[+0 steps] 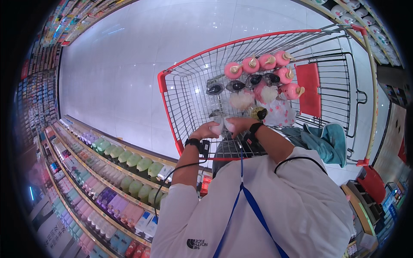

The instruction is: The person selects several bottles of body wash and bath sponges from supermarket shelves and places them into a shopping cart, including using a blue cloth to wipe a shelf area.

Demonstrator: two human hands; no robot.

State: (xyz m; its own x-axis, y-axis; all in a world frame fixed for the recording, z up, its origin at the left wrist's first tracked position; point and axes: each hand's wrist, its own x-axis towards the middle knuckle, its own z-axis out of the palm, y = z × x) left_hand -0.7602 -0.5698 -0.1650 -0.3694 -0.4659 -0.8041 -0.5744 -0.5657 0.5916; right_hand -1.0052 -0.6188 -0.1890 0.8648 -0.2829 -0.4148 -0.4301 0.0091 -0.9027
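Observation:
My left hand point(207, 130) grips a small white item point(217, 126), probably a bottle, over the near side of a wire shopping cart point(258, 36). A similar white item point(229, 125) is in my right hand point(242, 124), close beside the first. Fingers partly hide both. Just past my right hand lies a yellowish bottle with a black top point(258, 113). Beyond are cream bath puffs point(242, 99), a clear bag with pink marks point(279, 113) and a row of clear bottles with black tops point(236, 85). Several pink pump bottles point(250, 65) stand along the far side.
Stocked shelves point(122, 171) run along my left, with green bottles point(133, 161) near the cart. A teal cloth point(326, 143) hangs at the cart's near right. A red panel point(308, 90) sits in the cart. Tiled floor point(106, 87) extends ahead; more shelves point(364, 25) stand far right.

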